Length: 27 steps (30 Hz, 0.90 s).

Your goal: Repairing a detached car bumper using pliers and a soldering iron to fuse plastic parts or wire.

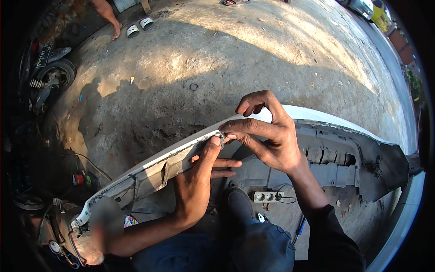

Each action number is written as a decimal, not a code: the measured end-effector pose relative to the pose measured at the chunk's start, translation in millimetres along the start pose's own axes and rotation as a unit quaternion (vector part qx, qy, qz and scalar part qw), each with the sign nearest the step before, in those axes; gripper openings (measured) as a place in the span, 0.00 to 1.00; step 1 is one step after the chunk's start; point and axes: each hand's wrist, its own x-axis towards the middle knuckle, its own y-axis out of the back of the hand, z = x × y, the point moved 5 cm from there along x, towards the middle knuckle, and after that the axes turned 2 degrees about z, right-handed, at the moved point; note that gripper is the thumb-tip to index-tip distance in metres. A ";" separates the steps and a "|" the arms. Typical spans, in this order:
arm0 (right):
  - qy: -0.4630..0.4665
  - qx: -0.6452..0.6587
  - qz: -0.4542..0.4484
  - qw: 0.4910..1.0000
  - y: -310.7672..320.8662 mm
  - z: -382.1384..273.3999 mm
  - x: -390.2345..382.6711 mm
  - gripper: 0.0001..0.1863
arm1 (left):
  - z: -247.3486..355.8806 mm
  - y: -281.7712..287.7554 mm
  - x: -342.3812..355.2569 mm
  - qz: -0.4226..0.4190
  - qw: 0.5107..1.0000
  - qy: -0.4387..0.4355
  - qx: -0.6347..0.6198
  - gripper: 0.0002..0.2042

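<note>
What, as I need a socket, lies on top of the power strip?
A black cord lies over the right end of the pale power strip; two round sockets show. What the cord covers cannot be seen.

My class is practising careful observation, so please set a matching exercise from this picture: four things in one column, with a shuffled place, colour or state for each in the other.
Column 1
1. Right hand
2. Left hand
3. Car bumper
4. Power strip

Column 2
A. Joined to a bare forearm
B. On the ground beside a dark shoe
C. Reaching out of a dark sleeve
D. White along its outer edge, greyish inside

Pairs: 1-C, 2-A, 3-D, 4-B
</note>
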 end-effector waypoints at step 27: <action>0.173 -0.200 -0.162 0.951 6.1 -43.8 49.9 0.09 | -5.8 0.2 6.5 0.008 0.999 -0.031 0.006 0.21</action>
